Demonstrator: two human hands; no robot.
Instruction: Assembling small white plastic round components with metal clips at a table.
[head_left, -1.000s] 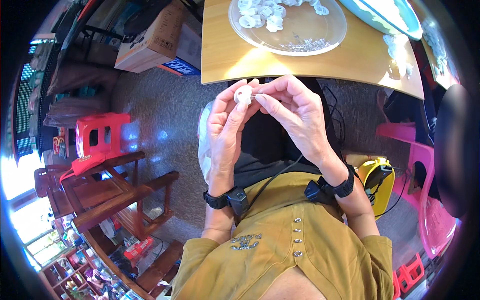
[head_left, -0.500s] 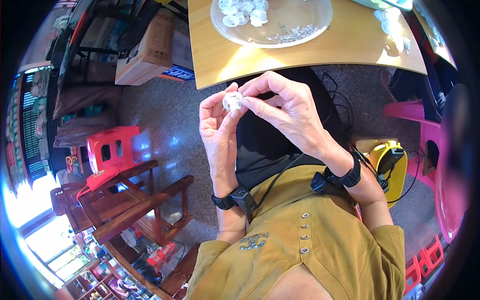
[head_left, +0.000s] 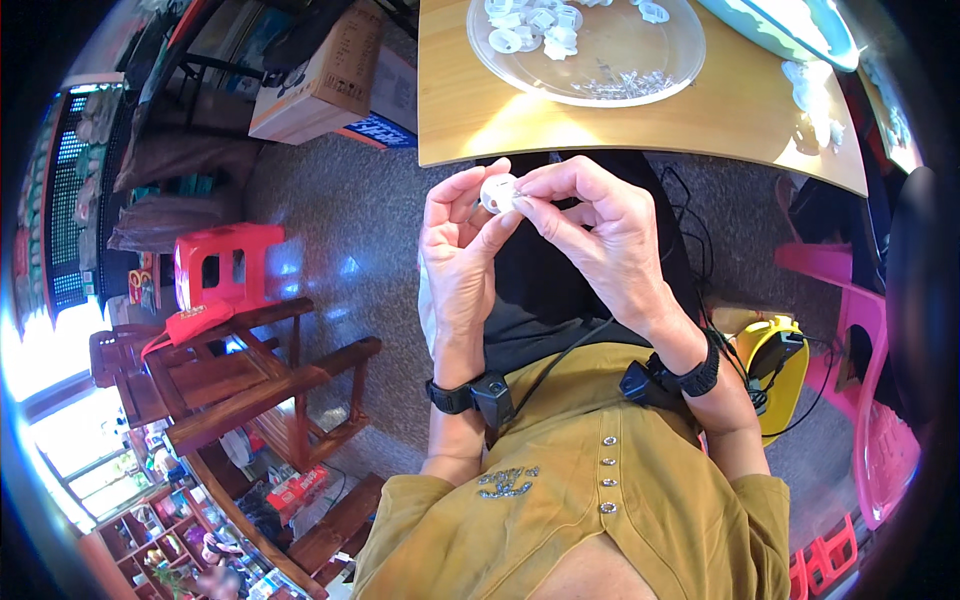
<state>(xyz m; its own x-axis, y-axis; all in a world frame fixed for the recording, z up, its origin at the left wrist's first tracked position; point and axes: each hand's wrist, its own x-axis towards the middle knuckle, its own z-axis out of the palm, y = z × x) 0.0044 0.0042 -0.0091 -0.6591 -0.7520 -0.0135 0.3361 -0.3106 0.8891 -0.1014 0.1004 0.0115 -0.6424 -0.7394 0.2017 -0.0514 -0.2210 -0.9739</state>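
My left hand (head_left: 462, 255) and my right hand (head_left: 600, 235) meet over my lap, just below the edge of the wooden table (head_left: 470, 120). Together they pinch a small white round plastic part (head_left: 497, 193) between thumbs and fingertips. On the table ahead stands a clear glass plate (head_left: 640, 75) holding several more white round parts (head_left: 530, 22) and a heap of tiny metal pieces (head_left: 625, 85). Each wrist carries a black band with a cable.
A cardboard box (head_left: 335, 80) lies on the floor left of the table. A red plastic stool (head_left: 225, 270) and wooden chairs (head_left: 260, 370) stand to my left. A pink plastic chair (head_left: 880, 400) and a yellow device (head_left: 775, 365) are at my right. More white parts (head_left: 810, 90) lie on the table's right side.
Both hands have kept hold of the white part and stayed together. The view has shifted, so the hands and table sit a little further right in the picture.
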